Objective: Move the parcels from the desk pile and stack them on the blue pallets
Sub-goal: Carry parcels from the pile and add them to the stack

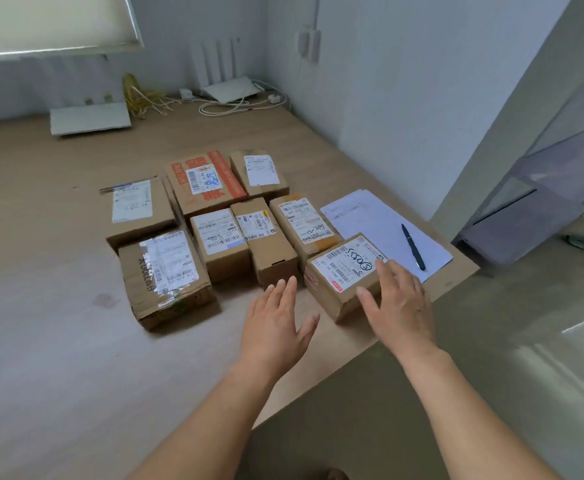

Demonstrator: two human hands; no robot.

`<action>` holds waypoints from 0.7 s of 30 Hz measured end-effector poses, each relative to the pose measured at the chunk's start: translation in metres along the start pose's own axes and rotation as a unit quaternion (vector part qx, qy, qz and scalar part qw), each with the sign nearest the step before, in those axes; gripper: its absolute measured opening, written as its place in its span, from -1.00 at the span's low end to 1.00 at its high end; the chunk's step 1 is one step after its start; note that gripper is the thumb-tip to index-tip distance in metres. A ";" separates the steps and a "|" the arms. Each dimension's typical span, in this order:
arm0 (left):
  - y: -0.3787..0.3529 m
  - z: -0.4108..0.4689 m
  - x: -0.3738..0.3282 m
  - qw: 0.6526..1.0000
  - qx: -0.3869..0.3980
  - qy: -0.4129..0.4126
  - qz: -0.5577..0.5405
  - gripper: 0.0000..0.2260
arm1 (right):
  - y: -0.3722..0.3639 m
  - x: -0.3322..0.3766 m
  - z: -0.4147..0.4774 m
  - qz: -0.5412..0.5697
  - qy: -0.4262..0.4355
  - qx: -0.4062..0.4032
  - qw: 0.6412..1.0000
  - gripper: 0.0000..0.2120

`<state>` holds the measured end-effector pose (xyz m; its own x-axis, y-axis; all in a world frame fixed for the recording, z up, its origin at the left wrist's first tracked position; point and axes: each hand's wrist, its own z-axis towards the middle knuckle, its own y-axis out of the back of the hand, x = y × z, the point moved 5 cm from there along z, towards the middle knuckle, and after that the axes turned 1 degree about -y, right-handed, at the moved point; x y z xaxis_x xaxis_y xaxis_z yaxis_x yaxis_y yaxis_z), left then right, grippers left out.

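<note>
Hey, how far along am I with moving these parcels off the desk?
Done: nothing that shows; eight parcels sit on the desk and no blue pallet is in view. In hand: both open hands reach for the nearest parcel, right hand over its right end, left hand just short of it. Left: all eight.

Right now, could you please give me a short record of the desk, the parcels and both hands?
parcels: eight cardboard boxes on the desk, one layer
nearest parcel: handwritten label, front right of the group
left hand: open, just left of it, holds nothing
right hand: open, over its right end; contact unclear
pen: lying on paper sheets
blue pallets: not in view
</note>
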<state>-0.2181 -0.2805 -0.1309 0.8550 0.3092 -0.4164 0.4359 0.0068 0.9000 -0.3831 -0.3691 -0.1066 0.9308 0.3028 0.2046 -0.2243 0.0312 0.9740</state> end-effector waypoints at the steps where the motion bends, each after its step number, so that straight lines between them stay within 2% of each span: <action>1: -0.004 0.002 -0.006 1.000 0.004 0.013 -0.011 -0.38 | -0.002 -0.009 0.010 0.010 0.000 0.015 1.000 -0.40; 7: -0.026 0.027 -0.045 0.985 0.021 0.117 -0.127 -0.41 | -0.014 -0.052 0.063 0.057 0.015 0.099 0.993 -0.42; 12: -0.046 0.046 -0.061 0.962 0.011 0.187 -0.200 -0.57 | -0.034 -0.073 0.090 0.076 0.020 0.188 0.979 -0.62; 15: -0.056 0.047 -0.067 0.947 0.009 0.216 -0.239 -0.52 | -0.047 -0.079 0.095 0.124 0.039 0.239 0.962 -0.70; 18: -0.061 0.040 -0.072 0.926 -0.003 0.234 -0.296 -0.47 | -0.051 -0.082 0.090 0.213 0.025 0.266 0.940 -0.68; 21: -0.064 0.029 -0.074 0.917 -0.014 0.244 -0.315 -0.44 | -0.052 -0.084 0.077 0.249 0.042 0.278 0.927 -0.62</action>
<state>-0.3014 -0.3311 -0.1615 0.2059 0.6249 -0.7530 0.7865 0.3522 0.5073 -0.4269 -0.4698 -0.1664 0.7213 0.2216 0.6563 -0.4148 -0.6207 0.6654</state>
